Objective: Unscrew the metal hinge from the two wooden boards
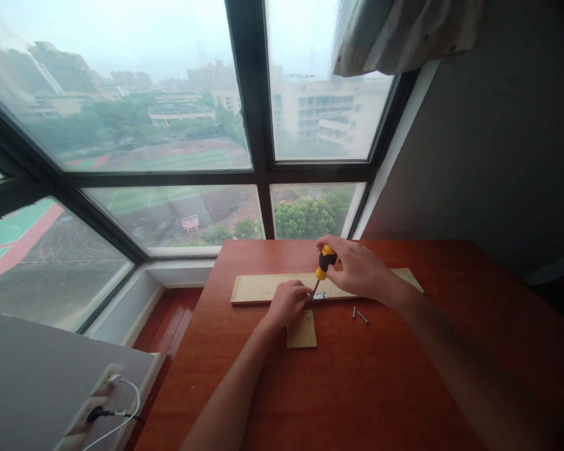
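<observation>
My right hand (360, 266) is wrapped round the yellow and black handle of a screwdriver (328, 258). Its shaft slants down to a small silver metal plate (320, 295), perhaps a hinge, at the near edge of a long pale wooden board (258, 288). My left hand (289, 304) is closed, its fingertips pressed together beside the screwdriver's tip; what they pinch is too small to make out. Below that hand lies a small square piece of wood (302, 331), partly covered by it.
Two loose screws (360, 315) lie on the reddish-brown table (343, 388), right of the small wood piece. Large windows (169, 125) stand beyond the table's far edge. At lower left, plugs and cables hang from wall sockets (94, 401). A dark wall rises on the right.
</observation>
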Demonstrator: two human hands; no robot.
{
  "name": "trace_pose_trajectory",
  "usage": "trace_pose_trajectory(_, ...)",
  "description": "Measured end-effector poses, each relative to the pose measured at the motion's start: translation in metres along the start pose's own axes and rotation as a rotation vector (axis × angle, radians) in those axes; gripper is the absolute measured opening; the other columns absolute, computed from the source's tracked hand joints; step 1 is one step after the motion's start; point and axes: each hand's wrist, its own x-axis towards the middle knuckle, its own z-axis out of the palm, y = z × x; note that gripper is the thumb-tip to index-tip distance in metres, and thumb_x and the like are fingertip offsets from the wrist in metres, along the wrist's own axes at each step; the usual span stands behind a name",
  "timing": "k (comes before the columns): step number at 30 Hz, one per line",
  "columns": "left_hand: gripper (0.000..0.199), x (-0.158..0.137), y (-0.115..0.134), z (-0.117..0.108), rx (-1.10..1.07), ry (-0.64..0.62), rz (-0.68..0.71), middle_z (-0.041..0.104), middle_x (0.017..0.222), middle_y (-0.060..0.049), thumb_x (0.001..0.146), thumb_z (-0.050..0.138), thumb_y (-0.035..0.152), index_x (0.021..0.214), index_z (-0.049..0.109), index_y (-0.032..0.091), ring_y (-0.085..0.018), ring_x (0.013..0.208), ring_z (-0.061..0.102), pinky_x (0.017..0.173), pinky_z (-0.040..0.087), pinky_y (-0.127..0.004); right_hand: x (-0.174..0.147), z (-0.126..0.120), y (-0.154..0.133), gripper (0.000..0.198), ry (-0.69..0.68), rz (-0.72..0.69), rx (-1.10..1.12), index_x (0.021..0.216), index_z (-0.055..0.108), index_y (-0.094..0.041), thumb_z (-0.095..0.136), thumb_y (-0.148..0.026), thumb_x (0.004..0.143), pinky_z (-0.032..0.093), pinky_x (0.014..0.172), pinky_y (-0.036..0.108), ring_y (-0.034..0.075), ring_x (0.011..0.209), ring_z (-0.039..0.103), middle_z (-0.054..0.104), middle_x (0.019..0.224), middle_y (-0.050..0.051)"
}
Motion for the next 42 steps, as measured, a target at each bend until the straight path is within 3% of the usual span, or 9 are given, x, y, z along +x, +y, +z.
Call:
trace_pose_trajectory(5,0.022,0.0,0.0,0.001,0.027,0.013,0.007,0.067,0.089,-0.002,0.082,0.055,0.017,0.091,0.072,0.025,-0.017,0.084,0.06,0.076,0.04,-0.027,0.002,-0.002,-0.004,0.026,0.023,0.061,-0.106,0.104,0.058,-0.024,0.053,-0.042,0.086,0.038,0.061,0.028,0.02,0.076,0.062,0.068,0.094,0.004)
trace_pose_trajectory(9,0.02,-0.001,0.0,0.001,0.035,0.01,0.002,0.067,0.09,-0.002,0.083,0.055,0.019,0.091,0.072,0.025,-0.017,0.085,0.06,0.077,0.039,-0.028,0.005,-0.001,-0.004,0.018,0.013,0.035,-0.099,0.101,0.059,-0.023,0.051,-0.029,0.086,0.039,0.066,0.028,0.019,0.08,0.062,0.068,0.095,0.003)
trace_pose_trajectory(12,0.019,-0.001,0.001,0.0,0.031,-0.001,-0.005,0.067,0.089,-0.002,0.083,0.055,0.02,0.091,0.072,0.025,-0.018,0.085,0.059,0.077,0.039,-0.028,0.005,-0.003,-0.004,0.034,-0.021,-0.006,-0.049,0.111,0.055,-0.022,0.054,-0.019,0.077,0.04,0.069,0.027,0.019,0.084,0.061,0.066,0.108,0.005)
trace_pose_trajectory(19,0.021,-0.001,0.001,-0.003,0.031,-0.011,0.003,0.067,0.088,-0.003,0.083,0.053,0.02,0.091,0.072,0.025,-0.018,0.085,0.06,0.077,0.04,-0.028,0.008,-0.004,-0.006,0.031,0.019,0.106,-0.188,0.098,0.058,-0.022,0.049,-0.05,0.087,0.032,0.055,0.028,0.019,0.068,0.059,0.067,0.085,0.005)
trace_pose_trajectory(25,0.022,-0.001,0.001,-0.003,0.007,-0.028,-0.018,0.068,0.09,-0.004,0.083,0.054,0.02,0.093,0.073,0.025,-0.018,0.085,0.06,0.078,0.042,-0.028,0.008,-0.002,-0.001,0.019,-0.003,0.02,-0.078,0.099,0.057,-0.023,0.055,-0.022,0.08,0.036,0.063,0.026,0.017,0.079,0.061,0.068,0.094,0.003)
trace_pose_trajectory(32,0.021,-0.001,-0.002,-0.003,-0.03,-0.016,-0.008,0.068,0.089,-0.003,0.084,0.055,0.024,0.094,0.074,0.025,-0.017,0.082,0.061,0.075,0.043,-0.027,0.01,-0.005,-0.004,0.017,0.028,0.051,-0.116,0.087,0.059,-0.023,0.053,-0.039,0.087,0.036,0.06,0.027,0.018,0.072,0.059,0.066,0.081,0.002)
trace_pose_trajectory(34,0.021,0.0,-0.003,-0.003,-0.05,-0.027,-0.015,0.068,0.089,-0.004,0.084,0.055,0.026,0.093,0.074,0.025,-0.017,0.081,0.06,0.075,0.044,-0.027,0.01,-0.005,-0.003,0.01,0.028,-0.001,-0.042,0.091,0.06,-0.022,0.053,-0.027,0.085,0.039,0.065,0.027,0.017,0.078,0.06,0.067,0.088,0.003)
trace_pose_trajectory(38,0.022,0.0,-0.004,-0.004,-0.088,-0.034,-0.014,0.068,0.088,-0.004,0.084,0.054,0.028,0.093,0.074,0.024,-0.018,0.081,0.06,0.075,0.045,-0.027,0.007,-0.003,0.001,0.036,-0.007,-0.136,0.136,0.109,0.057,-0.019,0.053,-0.009,0.075,0.043,0.081,0.027,0.017,0.096,0.06,0.065,0.108,0.006)
trace_pose_trajectory(42,0.022,0.0,-0.005,-0.004,-0.102,-0.024,-0.003,0.067,0.087,-0.004,0.085,0.054,0.027,0.092,0.074,0.024,-0.017,0.079,0.06,0.075,0.046,-0.027,0.005,0.0,0.0,0.039,0.023,-0.039,0.02,0.12,0.052,-0.018,0.056,-0.027,0.083,0.045,0.08,0.031,0.022,0.098,0.061,0.064,0.112,0.01)
